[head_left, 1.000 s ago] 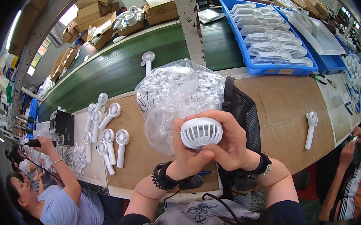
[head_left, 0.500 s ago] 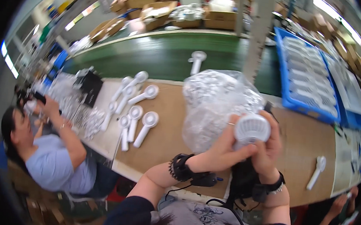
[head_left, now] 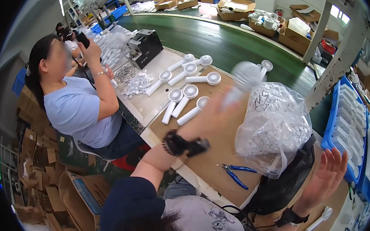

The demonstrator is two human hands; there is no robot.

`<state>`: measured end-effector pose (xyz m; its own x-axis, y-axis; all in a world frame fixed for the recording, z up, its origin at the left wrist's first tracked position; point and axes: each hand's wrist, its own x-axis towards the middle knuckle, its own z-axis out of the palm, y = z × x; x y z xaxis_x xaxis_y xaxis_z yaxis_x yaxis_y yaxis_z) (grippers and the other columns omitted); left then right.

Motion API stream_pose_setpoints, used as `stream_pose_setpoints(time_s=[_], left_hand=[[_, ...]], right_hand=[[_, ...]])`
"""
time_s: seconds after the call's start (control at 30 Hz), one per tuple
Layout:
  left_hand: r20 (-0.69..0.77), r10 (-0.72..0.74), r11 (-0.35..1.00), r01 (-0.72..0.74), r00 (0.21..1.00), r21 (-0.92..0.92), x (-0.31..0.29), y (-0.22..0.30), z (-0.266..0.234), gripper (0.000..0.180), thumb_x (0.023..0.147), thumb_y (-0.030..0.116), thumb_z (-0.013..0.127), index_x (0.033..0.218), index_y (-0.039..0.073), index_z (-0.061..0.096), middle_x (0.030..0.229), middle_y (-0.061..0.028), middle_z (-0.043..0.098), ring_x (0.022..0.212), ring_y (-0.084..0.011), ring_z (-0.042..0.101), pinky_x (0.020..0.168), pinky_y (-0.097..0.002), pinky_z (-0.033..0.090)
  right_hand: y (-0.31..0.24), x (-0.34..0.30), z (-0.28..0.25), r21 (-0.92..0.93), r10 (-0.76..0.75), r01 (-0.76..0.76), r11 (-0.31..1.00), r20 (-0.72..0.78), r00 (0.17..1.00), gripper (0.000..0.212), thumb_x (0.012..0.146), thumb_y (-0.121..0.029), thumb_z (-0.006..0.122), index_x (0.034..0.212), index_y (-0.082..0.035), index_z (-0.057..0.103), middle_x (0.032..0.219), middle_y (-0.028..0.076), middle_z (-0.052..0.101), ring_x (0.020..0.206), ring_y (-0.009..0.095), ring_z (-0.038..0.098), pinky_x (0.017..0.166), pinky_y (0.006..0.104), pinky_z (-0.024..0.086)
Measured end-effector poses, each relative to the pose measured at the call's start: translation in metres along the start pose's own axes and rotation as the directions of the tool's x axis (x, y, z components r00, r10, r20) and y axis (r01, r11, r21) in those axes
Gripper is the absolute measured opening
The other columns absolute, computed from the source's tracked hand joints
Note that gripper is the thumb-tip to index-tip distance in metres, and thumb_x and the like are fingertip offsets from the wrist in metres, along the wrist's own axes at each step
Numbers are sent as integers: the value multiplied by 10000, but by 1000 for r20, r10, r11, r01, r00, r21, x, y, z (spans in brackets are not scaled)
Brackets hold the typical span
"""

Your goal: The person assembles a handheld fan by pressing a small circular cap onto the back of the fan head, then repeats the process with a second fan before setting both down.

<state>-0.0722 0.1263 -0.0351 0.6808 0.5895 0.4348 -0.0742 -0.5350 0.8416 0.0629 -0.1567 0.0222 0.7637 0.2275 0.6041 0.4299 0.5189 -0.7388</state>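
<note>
My left hand (head_left: 214, 111) is closed around the handle of a white handheld fan (head_left: 246, 76), both smeared by motion, held up over the table. Out to the right, my right hand (head_left: 324, 174) is raised with its fingers apart and nothing in it. Several more white fans (head_left: 190, 91) lie in a loose group left of my left hand. Between my hands sits a clear plastic bag (head_left: 274, 130) full of small white parts. Blue-handled cutting pliers (head_left: 237, 176) lie in front of it, and a single white fan (head_left: 319, 220) rests below my right hand.
A green conveyor belt (head_left: 186, 32) runs behind the table with another fan (head_left: 266, 65) on it. A black mesh bag (head_left: 281, 182) leans by the plastic bag. Blue crates (head_left: 332, 119) stand at right. On the left, a co-worker (head_left: 78, 103) sits near a black box (head_left: 144, 48).
My view has turned left. My hands, formerly together on the fan, have parted: the left carries it leftward and away from me, while the right has let go and opened.
</note>
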Motion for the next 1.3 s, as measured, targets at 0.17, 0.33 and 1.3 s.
stream_pose_setpoints(time_s=[0.17, 0.33, 1.3], left_hand=[[-84, -311, 661, 279, 947, 697, -10, -37, -126, 465, 830, 194, 472, 1251, 69, 318, 980, -264, 550, 894, -415, 535, 738, -453, 421], [-252, -516, 382, 483, 819, 788, -43, -108, -189, 467, 787, 118, 439, 1239, 67, 330, 966, -269, 549, 921, -426, 528, 772, -452, 420], [739, 189, 982, -122, 647, -145, -4, 98, 40, 458, 750, 42, 544, 1196, 27, 441, 1081, -72, 499, 972, -156, 470, 840, -275, 367]], right_hand=[[-14, -5, -26, -111, -103, 107, 988, 41, 994, 526, 881, -279, 480, 1276, 35, 330, 1126, 156, 502, 1019, 220, 494, 879, 333, 382], [-36, -10, -44, -276, -149, 191, 942, 167, 975, 384, 879, -177, 470, 1200, 29, 427, 1068, 140, 529, 892, 186, 527, 797, 308, 418], [-21, -52, -92, 122, 421, -418, 900, 5, 907, 492, 914, -182, 362, 1350, -37, 187, 864, 133, 546, 605, 153, 530, 549, 234, 437]])
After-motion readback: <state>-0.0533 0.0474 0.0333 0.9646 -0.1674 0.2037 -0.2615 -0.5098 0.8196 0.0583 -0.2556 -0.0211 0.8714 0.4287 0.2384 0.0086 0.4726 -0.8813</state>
